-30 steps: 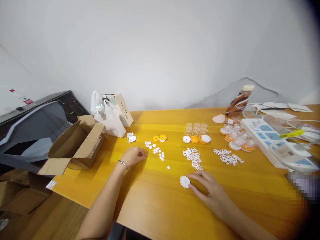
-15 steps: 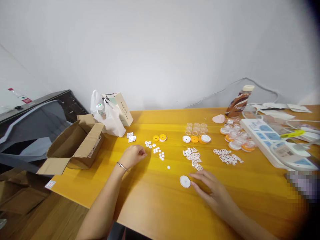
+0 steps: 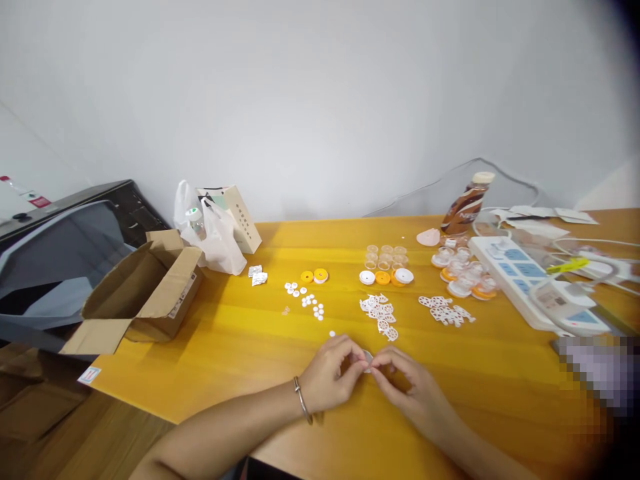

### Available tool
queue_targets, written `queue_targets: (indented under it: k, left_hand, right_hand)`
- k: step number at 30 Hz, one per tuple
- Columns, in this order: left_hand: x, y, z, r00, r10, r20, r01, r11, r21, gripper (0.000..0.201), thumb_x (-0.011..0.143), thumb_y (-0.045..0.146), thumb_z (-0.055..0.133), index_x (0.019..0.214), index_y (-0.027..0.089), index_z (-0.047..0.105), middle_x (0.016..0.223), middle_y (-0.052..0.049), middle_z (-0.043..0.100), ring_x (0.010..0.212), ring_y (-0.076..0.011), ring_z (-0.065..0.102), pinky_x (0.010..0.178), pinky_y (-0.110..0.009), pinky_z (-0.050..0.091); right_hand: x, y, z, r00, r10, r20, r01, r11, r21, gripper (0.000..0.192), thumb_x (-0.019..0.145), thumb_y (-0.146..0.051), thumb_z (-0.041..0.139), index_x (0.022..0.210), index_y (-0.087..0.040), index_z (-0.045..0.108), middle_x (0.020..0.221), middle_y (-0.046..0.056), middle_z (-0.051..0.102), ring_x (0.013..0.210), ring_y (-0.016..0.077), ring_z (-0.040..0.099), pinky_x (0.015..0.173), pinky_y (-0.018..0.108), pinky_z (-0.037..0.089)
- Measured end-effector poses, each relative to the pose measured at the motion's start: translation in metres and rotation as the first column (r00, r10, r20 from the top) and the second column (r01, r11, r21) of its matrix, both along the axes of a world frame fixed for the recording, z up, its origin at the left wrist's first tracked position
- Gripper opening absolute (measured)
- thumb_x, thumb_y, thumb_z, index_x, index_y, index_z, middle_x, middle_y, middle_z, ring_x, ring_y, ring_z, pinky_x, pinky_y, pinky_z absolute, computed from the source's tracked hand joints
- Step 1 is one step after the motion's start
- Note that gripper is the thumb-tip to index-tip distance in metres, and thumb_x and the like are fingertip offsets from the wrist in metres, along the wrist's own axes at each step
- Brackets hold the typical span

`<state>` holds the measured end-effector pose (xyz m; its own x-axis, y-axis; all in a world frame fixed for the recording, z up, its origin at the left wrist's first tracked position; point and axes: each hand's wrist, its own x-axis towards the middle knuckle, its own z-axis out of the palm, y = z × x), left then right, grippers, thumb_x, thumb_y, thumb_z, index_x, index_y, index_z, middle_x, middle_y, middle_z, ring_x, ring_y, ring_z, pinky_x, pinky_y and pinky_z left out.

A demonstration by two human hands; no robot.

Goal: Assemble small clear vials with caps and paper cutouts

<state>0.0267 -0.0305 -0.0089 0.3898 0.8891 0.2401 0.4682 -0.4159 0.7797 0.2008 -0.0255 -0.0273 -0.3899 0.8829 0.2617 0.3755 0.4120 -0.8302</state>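
A white round disc (image 3: 369,361) lies low over the table's near middle, mostly covered by my fingers. My right hand (image 3: 417,387) has thumb and forefinger closed at its right edge. My left hand (image 3: 334,373), with a bracelet on the wrist, is pinched over the disc's left side; whatever its fingertips hold is hidden. Just beyond the left knuckles lies a lone small white button-like piece (image 3: 333,333). Several more small white pieces (image 3: 309,301) are scattered farther back, near tiny clear bits (image 3: 285,311). White spoked cutouts (image 3: 380,310) sit beyond my right hand.
White and orange spools (image 3: 383,277), clear round cups (image 3: 386,257) and assembled orange-white pieces (image 3: 465,271) stand behind. At right are a power strip (image 3: 530,280) and a brown bottle (image 3: 465,207); an open cardboard box (image 3: 145,287) and white plastic bag (image 3: 220,240) are at left.
My left hand has moved right from beside the small white pieces to the disc, uncovering the tiny clear bits. My right fingers have closed in at the disc's edge. The view has shifted slightly.
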Motion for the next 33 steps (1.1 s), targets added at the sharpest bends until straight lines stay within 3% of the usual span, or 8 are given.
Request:
queue_targets:
  k: [9, 16, 19, 23, 26, 29, 33]
  left_hand:
    - [0.001, 0.002, -0.004, 1.0, 0.008, 0.028, -0.009, 1.0, 0.016, 0.013, 0.085, 0.024, 0.049, 0.081, 0.016, 0.057, 0.078, -0.004, 0.062, 0.075, -0.013, 0.055, 0.071, -0.025, 0.042]
    - [-0.006, 0.004, -0.008, 0.99, 0.003, -0.139, 0.043, 0.945, 0.323, 0.016, 0.084, 0.028, 0.051, 0.091, 0.02, 0.062, 0.083, -0.005, 0.066, 0.076, -0.0147, 0.057, 0.071, -0.029, 0.041]
    - [-0.007, 0.004, -0.008, 0.983, 0.006, -0.186, 0.066, 0.924, 0.377, 0.016, 0.085, 0.025, 0.049, 0.092, 0.02, 0.063, 0.083, -0.004, 0.067, 0.076, -0.0141, 0.058, 0.07, -0.029, 0.04]
    - [-0.011, 0.007, -0.005, 0.981, 0.013, -0.195, 0.062, 0.926, 0.372, 0.016, 0.084, 0.026, 0.05, 0.089, 0.019, 0.064, 0.08, -0.004, 0.067, 0.073, -0.0138, 0.058, 0.068, -0.029, 0.04]
    - [-0.016, 0.011, -0.005, 0.979, 0.034, -0.2, 0.035, 0.943, 0.331, 0.015, 0.083, 0.028, 0.052, 0.087, 0.02, 0.064, 0.079, -0.003, 0.067, 0.073, -0.0139, 0.057, 0.068, -0.028, 0.04]
    - [-0.018, 0.014, -0.006, 0.976, 0.031, -0.216, 0.034, 0.956, 0.291, 0.015, 0.083, 0.028, 0.052, 0.086, 0.019, 0.064, 0.079, -0.003, 0.066, 0.074, -0.0139, 0.058, 0.069, -0.028, 0.04]
    - [-0.014, 0.015, -0.012, 0.97, 0.003, -0.242, 0.07, 0.954, 0.291, 0.014, 0.083, 0.028, 0.052, 0.086, 0.02, 0.063, 0.079, -0.003, 0.066, 0.075, -0.0137, 0.059, 0.07, -0.028, 0.04]
  right_hand:
    - [0.002, 0.002, 0.003, 1.0, -0.004, -0.008, 0.004, 0.998, -0.067, 0.013, 0.082, -0.026, 0.049, 0.071, -0.022, 0.055, 0.068, -0.001, 0.056, 0.064, 0.0144, 0.053, 0.062, 0.024, 0.044]
    - [0.0, 0.005, 0.0, 0.999, -0.002, -0.042, -0.003, 0.992, -0.125, 0.017, 0.083, -0.032, 0.049, 0.073, -0.021, 0.059, 0.063, -0.001, 0.056, 0.057, 0.014, 0.05, 0.055, 0.025, 0.044]
    - [0.0, 0.006, -0.001, 0.999, 0.002, -0.039, -0.007, 0.991, -0.133, 0.018, 0.082, -0.033, 0.05, 0.073, -0.021, 0.059, 0.061, -0.002, 0.055, 0.056, 0.0137, 0.05, 0.054, 0.024, 0.044]
    - [0.002, 0.007, -0.003, 1.0, -0.01, -0.016, 0.008, 0.994, -0.105, 0.016, 0.082, -0.033, 0.05, 0.077, -0.021, 0.06, 0.064, -0.001, 0.059, 0.059, 0.0145, 0.053, 0.056, 0.025, 0.045]
    - [0.004, 0.007, -0.005, 0.999, -0.037, 0.016, 0.037, 0.999, 0.002, 0.011, 0.08, -0.028, 0.054, 0.088, -0.022, 0.059, 0.078, 0.002, 0.064, 0.07, 0.0171, 0.058, 0.065, 0.029, 0.048]
    - [0.004, 0.006, -0.007, 0.999, -0.016, 0.043, 0.011, 0.993, 0.115, 0.02, 0.077, -0.022, 0.057, 0.097, -0.023, 0.056, 0.092, 0.004, 0.064, 0.086, 0.02, 0.059, 0.078, 0.034, 0.047]
    - [0.002, 0.005, -0.009, 0.997, 0.0, 0.074, -0.01, 0.991, 0.13, 0.022, 0.077, -0.02, 0.055, 0.099, -0.024, 0.054, 0.095, 0.004, 0.064, 0.09, 0.0207, 0.059, 0.08, 0.035, 0.048]
